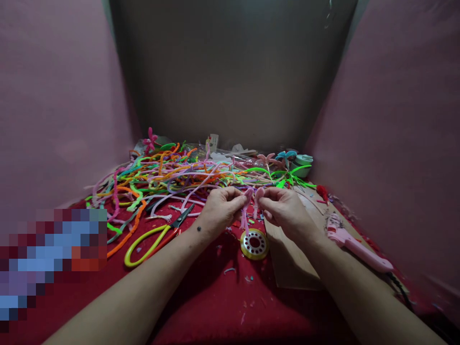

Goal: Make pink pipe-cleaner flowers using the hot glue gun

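My left hand (223, 207) pinches a pink-purple pipe cleaner (246, 218), whose ends hang down from the fingers. Close beside it, my right hand (283, 207) is closed on another pale pink pipe cleaner (256, 209), bent over at its top. Whether the two pieces are joined I cannot tell. Just below them a round yellow disc (254, 244) with a holed silver centre lies on the red cloth (230, 297). A pair of scissors (154, 242) with yellow and red handles rests left of my left wrist, blades towards the pile.
A tangled heap of coloured pipe cleaners (179, 177) spreads across the back. Pipe-cleaner flowers (286, 155) and a pale green container (304, 164) stand back right. A pink glue gun (359, 248) lies on brown cardboard (291, 258) at right. Walls enclose three sides.
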{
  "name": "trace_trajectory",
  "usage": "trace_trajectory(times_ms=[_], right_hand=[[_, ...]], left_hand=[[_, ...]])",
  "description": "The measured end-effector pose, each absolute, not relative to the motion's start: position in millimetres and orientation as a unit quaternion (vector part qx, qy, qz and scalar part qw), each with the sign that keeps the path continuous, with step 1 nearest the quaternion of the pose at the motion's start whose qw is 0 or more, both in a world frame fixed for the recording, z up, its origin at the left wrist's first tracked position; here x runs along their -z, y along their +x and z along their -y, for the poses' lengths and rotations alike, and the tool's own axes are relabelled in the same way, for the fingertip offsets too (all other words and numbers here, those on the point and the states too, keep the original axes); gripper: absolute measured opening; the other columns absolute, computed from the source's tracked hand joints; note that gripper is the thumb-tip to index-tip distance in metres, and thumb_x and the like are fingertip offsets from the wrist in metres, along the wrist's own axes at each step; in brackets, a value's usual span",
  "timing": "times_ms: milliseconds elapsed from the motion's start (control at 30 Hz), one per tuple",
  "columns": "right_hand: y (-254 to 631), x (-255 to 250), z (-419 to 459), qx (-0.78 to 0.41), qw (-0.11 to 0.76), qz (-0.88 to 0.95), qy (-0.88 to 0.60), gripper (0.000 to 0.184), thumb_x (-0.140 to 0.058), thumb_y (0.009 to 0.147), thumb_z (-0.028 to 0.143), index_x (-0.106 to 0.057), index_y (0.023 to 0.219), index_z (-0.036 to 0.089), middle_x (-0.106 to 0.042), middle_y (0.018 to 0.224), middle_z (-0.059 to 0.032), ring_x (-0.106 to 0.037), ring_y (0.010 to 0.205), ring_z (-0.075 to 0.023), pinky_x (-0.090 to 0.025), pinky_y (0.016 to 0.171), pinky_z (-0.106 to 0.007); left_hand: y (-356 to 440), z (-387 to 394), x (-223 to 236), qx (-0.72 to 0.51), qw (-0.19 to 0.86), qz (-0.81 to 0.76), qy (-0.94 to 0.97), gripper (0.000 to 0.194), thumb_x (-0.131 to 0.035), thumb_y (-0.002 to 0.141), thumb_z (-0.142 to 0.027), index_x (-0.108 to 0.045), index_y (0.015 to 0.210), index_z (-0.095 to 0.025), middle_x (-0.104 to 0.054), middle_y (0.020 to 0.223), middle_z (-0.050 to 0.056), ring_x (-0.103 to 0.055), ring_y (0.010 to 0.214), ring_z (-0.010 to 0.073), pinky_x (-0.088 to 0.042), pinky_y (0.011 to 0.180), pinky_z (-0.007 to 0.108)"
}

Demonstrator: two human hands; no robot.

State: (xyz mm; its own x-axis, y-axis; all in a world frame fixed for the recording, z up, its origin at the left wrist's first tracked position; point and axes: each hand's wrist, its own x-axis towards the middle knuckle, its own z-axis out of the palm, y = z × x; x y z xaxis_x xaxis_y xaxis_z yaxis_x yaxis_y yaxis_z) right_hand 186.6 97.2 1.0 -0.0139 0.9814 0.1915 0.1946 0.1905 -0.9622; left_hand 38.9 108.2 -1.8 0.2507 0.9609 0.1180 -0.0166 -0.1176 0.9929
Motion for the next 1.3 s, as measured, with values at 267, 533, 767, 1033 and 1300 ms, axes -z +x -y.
trace_trajectory(times_ms=[267, 533, 767, 1033, 1300], right_hand=[[188.3, 1.1, -93.9, -0.286, 0.443, 0.67, -0.522, 0.025, -0.05, 0.074, 0.03, -0.065, 0.065, 0.011, -0.045, 0.053, 0.0027, -0.03, 0.047, -0.0066, -0.027, 0.044, -0.021], [189.8, 5.0, -94.7, -0.259, 0.436, 0.693, -0.513, 0.026, -0.052, 0.074, 0.031, -0.07, 0.071, 0.013, -0.06, 0.062, -0.0019, -0.046, 0.055, -0.0114, -0.037, 0.053, -0.024], [188.1, 2.4, -91.4, -0.271, 0.45, 0.686, -0.503, 0.023, -0.054, 0.073, 0.03, -0.07, 0.068, 0.015, -0.06, 0.06, -0.0021, -0.05, 0.058, -0.0137, -0.038, 0.052, -0.024], [187.8, 2.0, -90.6, -0.282, 0.456, 0.684, -0.495, 0.022, -0.054, 0.073, 0.029, -0.068, 0.064, 0.015, -0.057, 0.056, -0.0019, -0.049, 0.058, -0.0141, -0.038, 0.051, -0.024], [188.6, 2.7, -90.5, -0.265, 0.442, 0.694, -0.502, 0.02, -0.052, 0.074, 0.022, -0.064, 0.06, 0.014, -0.057, 0.059, -0.0007, -0.05, 0.059, -0.013, -0.038, 0.055, -0.024]], left_hand=[[40.7, -105.0, -0.1, -0.444, 0.506, -0.425, 0.604, 0.022, -0.059, 0.074, -0.026, -0.051, 0.056, -0.015, -0.043, 0.034, -0.008, -0.033, 0.028, 0.003, -0.022, 0.034, 0.017], [40.4, -106.7, 1.7, -0.441, 0.489, -0.434, 0.614, 0.02, -0.057, 0.073, -0.024, -0.051, 0.057, -0.016, -0.044, 0.036, -0.008, -0.033, 0.03, 0.0034, -0.023, 0.035, 0.017], [40.6, -111.5, 8.7, -0.456, 0.469, -0.423, 0.627, 0.02, -0.059, 0.071, -0.029, -0.055, 0.057, -0.015, -0.045, 0.043, -0.006, -0.037, 0.037, 0.005, -0.027, 0.039, 0.019], [40.7, -114.7, 12.8, -0.459, 0.447, -0.422, 0.641, 0.02, -0.057, 0.072, -0.028, -0.054, 0.057, -0.015, -0.046, 0.045, -0.005, -0.039, 0.04, 0.0059, -0.029, 0.042, 0.019], [41.4, -113.5, 12.4, -0.456, 0.445, -0.422, 0.646, 0.016, -0.055, 0.071, -0.023, -0.053, 0.058, -0.015, -0.047, 0.045, -0.005, -0.039, 0.04, 0.0059, -0.03, 0.041, 0.018]])
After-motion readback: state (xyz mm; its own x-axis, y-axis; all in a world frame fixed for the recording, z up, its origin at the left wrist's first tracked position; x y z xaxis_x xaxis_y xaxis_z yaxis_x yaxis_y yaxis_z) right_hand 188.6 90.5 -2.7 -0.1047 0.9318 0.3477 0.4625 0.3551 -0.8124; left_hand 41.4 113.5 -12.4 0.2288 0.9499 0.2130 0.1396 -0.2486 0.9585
